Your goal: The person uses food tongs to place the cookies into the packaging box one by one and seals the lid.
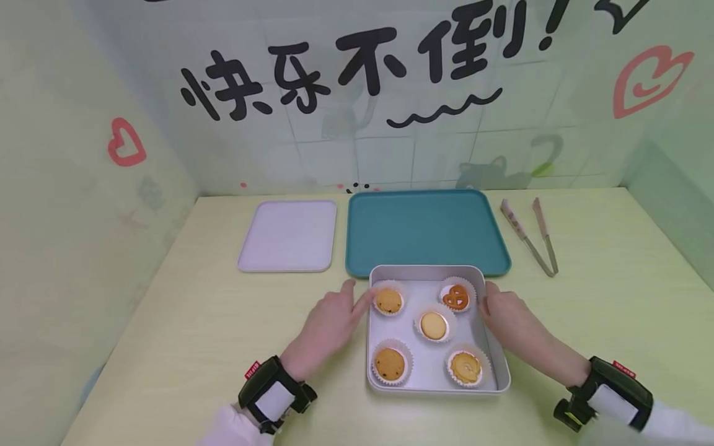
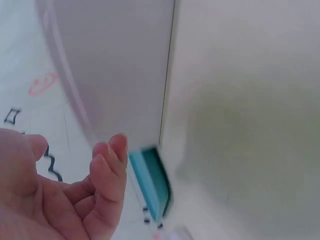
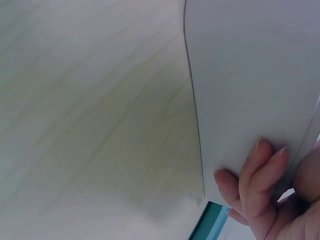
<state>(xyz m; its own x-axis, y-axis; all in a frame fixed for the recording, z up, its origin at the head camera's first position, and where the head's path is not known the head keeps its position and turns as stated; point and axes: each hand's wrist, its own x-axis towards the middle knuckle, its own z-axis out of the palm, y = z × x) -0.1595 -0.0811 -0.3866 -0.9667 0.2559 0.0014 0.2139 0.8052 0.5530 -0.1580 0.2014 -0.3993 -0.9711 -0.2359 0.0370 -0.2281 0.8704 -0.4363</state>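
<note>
A pale grey-lilac rectangular baking pan (image 1: pixel 413 391) lies on the table, with several baked treats in paper cups on its floor. Among them are a pretzel (image 1: pixel 455 297), a plain round cookie (image 1: pixel 433 326), a dotted cookie (image 1: pixel 388 301) and a golden pastry (image 1: pixel 465 367). At the pan's left wall is my left hand (image 1: pixel 329 319), thumb reaching to the rim and fingers loosely bent outside; the left wrist view shows a gap between thumb and fingers. On the opposite side, my right hand (image 1: pixel 515 322) holds the right wall, its fingers (image 3: pixel 260 175) against the outer face, thumb near the rim.
Behind the pan lies a teal tray (image 1: pixel 424 226), its front edge close to the pan's back wall. A lilac tray (image 1: pixel 287 235) is at its left. Metal tongs (image 1: pixel 538 248) with pinkish handles lie spread on the right. A decorated wall stands behind the table.
</note>
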